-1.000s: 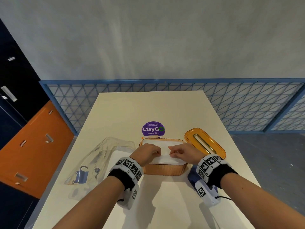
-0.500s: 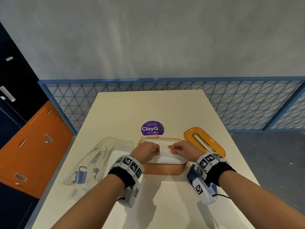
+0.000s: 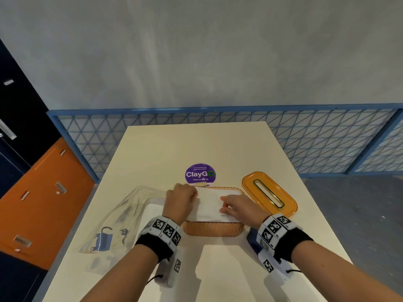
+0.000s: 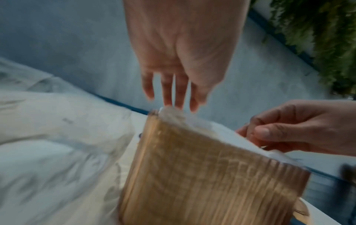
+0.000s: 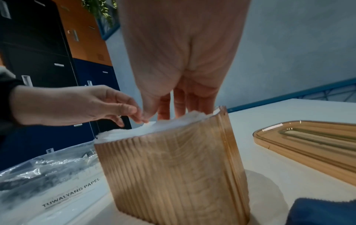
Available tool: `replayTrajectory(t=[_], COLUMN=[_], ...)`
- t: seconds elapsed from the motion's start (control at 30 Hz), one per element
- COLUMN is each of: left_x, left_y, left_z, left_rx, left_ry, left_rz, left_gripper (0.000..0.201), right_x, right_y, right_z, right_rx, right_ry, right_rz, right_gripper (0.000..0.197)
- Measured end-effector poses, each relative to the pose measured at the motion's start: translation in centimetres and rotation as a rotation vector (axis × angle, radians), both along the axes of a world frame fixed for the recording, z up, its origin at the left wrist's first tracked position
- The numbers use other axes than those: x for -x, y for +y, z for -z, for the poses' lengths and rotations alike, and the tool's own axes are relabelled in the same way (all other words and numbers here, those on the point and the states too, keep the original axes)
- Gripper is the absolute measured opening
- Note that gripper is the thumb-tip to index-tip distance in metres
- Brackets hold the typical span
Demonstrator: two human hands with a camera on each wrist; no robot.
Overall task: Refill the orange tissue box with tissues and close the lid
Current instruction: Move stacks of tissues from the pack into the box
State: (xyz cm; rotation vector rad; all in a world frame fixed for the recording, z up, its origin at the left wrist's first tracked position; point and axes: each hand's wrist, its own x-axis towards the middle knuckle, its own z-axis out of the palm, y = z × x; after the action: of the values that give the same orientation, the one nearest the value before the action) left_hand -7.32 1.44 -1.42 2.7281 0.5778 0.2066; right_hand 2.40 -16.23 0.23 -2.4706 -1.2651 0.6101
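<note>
The ribbed orange tissue box (image 3: 212,229) stands open in the middle of the table, filled to the rim with a stack of white tissues (image 3: 209,207). My left hand (image 3: 183,197) is at the stack's left end with its fingers (image 4: 173,97) straight, their tips touching the tissues by the box corner. My right hand (image 3: 236,207) rests on the right part of the stack, and its fingers (image 5: 183,106) point down into the tissues at the far wall. The orange lid (image 3: 269,194), with its slot facing up, lies on the table to the right of the box.
A crumpled clear plastic wrapper (image 3: 122,216) lies left of the box. A purple round sticker (image 3: 200,173) is on the table behind it. A blue cloth (image 5: 323,211) lies near the box's front right corner. A blue mesh fence (image 3: 327,144) runs beyond the table.
My left hand has slid from the middle of the stack to its left end and its fingers have straightened. My right hand has stayed on the tissues, shifting slightly nearer.
</note>
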Motion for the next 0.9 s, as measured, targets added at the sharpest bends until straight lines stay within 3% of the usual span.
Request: replayTrajectory(t=[0.1, 0.17, 0.23, 0.47, 0.63, 0.9], left_x=[1.0, 1.3, 1.1, -0.2, 0.0, 0.5], left_y=[0.8, 0.8, 0.7, 0.2, -0.2, -0.5], left_z=[0.9, 1.3, 1.6, 0.9, 0.9, 1.1], left_rx=[0.052, 0.155, 0.190, 0.270, 0.151, 0.172], left_ry=[-0.089, -0.074, -0.086, -0.076, -0.130, -0.180], left_rz=[-0.329, -0.401, -0.391, -0.384, -0.299, -0.197], left_gripper=[0.022, 0.022, 0.020, 0.018, 0.018, 0.011], right_x=[0.4, 0.6, 0.8, 0.9, 1.1, 1.2], right_y=[0.2, 0.4, 0.8, 1.4, 1.4, 1.4], right_z=[0.7, 1.1, 1.2, 1.3, 1.8, 1.6], right_rx=[-0.057, -0.017, 0.040, 0.115, 0.104, 0.124], right_ry=[-0.026, -0.053, -0.080, -0.193, -0.187, -0.184], right_rz=[0.001, -0.048, -0.069, -0.109, -0.093, -0.100], right_gripper=[0.023, 0.034, 0.043, 0.044, 0.045, 0.044])
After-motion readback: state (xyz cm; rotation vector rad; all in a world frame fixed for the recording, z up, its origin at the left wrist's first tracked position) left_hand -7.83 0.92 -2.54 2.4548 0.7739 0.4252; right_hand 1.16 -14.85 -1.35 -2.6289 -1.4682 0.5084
